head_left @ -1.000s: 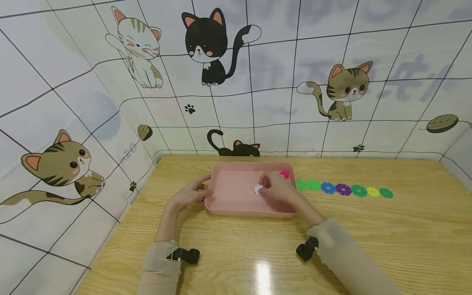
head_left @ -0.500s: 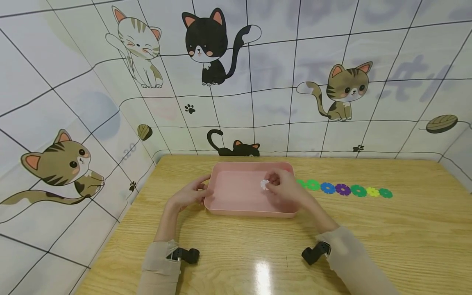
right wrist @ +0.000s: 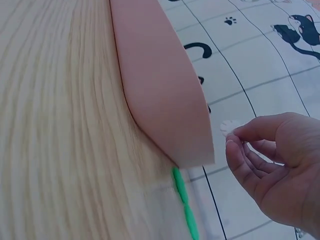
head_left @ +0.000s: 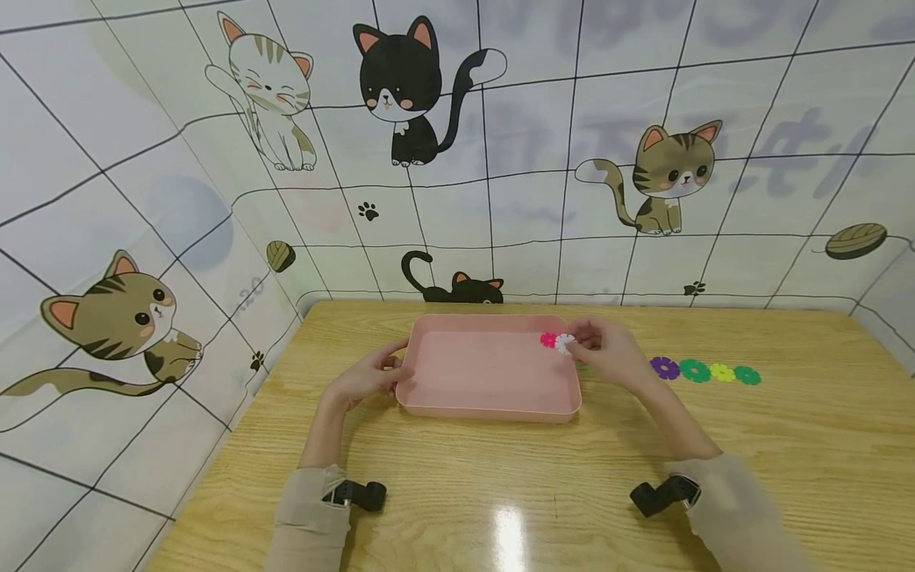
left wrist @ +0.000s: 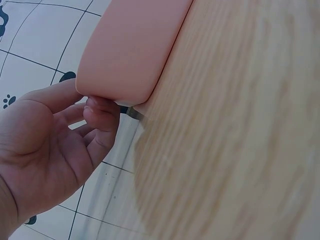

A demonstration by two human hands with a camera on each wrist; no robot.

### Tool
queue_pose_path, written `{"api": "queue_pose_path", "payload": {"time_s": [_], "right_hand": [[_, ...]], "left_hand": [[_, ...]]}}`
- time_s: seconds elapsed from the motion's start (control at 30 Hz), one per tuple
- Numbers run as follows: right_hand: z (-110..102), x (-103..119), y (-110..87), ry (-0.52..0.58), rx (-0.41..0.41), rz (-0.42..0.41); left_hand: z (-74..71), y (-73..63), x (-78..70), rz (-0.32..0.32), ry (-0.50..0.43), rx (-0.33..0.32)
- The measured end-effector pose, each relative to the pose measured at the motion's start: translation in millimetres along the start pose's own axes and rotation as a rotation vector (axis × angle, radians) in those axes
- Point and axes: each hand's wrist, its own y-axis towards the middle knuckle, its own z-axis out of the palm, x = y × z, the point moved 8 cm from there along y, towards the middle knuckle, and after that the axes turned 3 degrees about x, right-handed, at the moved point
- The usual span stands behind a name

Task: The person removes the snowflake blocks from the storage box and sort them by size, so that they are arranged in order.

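A pink tray (head_left: 472,369) lies on the wooden table. My left hand (head_left: 366,375) grips its left end, fingers bent against the end wall (left wrist: 117,65) in the left wrist view. Between right thumb and fingertips I pinch a white notched flower disc (head_left: 565,342), its edge showing pale in the right wrist view. That right hand (head_left: 611,353) is over the tray's right rim near the back corner. Inside that corner is a hot pink flower disc (head_left: 547,340), which the white one overlaps in the head view.
Right of the tray a row of flower discs runs along the table: purple (head_left: 665,368), dark green (head_left: 695,370), yellow (head_left: 723,372) and another green (head_left: 747,375). My right hand hides the row's nearer part. A cat-patterned wall (head_left: 529,262) stands behind.
My right hand has carried the white disc rightward from mid-tray to the right rim, beside the pink disc. It now covers the blue disc in the row. The left hand stays put.
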Motion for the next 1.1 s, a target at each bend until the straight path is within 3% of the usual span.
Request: {"api": "queue_pose_path", "payload": {"time_s": [0.5,0.83,1.1], "right_hand": [[-71,-31,-38.6,-0.077,-0.098,-0.021],[-122,-70,-70.3,-0.092,-0.141,0.063],[-162,-103,-95.3,-0.218,-0.182,0.155]], "left_hand": [[-0.4,-0.7,-0.1,0.006,0.012,-0.002],[0.2,-0.6,-0.2,0.005,0.011,-0.006],[-0.3,0.1,1.5,0.001,0.011,-0.006]]}}
